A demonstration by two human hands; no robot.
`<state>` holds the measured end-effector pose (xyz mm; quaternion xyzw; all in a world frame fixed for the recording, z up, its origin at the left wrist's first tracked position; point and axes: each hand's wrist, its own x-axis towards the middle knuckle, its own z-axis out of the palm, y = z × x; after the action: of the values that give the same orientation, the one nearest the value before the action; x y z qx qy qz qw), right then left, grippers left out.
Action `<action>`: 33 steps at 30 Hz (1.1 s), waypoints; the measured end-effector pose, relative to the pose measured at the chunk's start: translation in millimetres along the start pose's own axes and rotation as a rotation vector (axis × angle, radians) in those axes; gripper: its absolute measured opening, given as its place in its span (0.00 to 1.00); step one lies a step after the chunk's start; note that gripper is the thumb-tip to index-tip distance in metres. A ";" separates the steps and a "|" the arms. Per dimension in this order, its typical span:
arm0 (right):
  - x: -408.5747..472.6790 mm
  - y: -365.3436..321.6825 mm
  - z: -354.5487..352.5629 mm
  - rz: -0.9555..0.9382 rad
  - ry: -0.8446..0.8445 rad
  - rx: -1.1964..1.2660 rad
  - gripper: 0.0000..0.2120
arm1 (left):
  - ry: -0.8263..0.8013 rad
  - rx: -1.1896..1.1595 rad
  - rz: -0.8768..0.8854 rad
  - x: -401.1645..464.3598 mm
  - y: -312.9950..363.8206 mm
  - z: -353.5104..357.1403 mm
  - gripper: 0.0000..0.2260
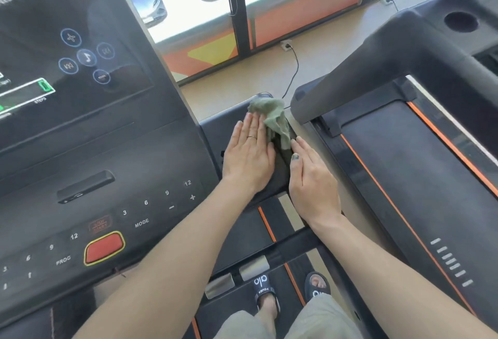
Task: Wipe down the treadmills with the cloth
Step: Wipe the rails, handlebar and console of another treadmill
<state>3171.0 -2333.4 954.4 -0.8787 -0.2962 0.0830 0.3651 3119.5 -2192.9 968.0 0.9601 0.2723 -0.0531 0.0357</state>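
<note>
A crumpled green cloth [273,117] lies on the black side arm [277,177] at the right of the treadmill console [80,150]. My left hand [249,155] lies flat on that arm, fingers straight, its fingertips touching the cloth's left edge. My right hand [312,179] rests along the arm's right edge with straight fingers, its fingertips against the cloth's lower end. Neither hand grips the cloth.
A second treadmill [420,166] with an orange-striped belt stands to the right, its grey handrail [377,50] reaching across. A power cable [293,69] runs over the floor to a socket by the window. My sandalled feet [265,295] stand on the belt below.
</note>
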 end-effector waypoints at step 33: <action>60.5 -18.5 20.3 0.072 -0.158 -0.236 0.23 | -0.058 0.095 0.057 21.9 -59.2 -16.2 0.28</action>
<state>3204.2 -2275.9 956.8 -0.9163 -0.3001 0.1297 0.2314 3108.2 -2129.7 979.1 0.9661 0.2410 -0.0928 -0.0007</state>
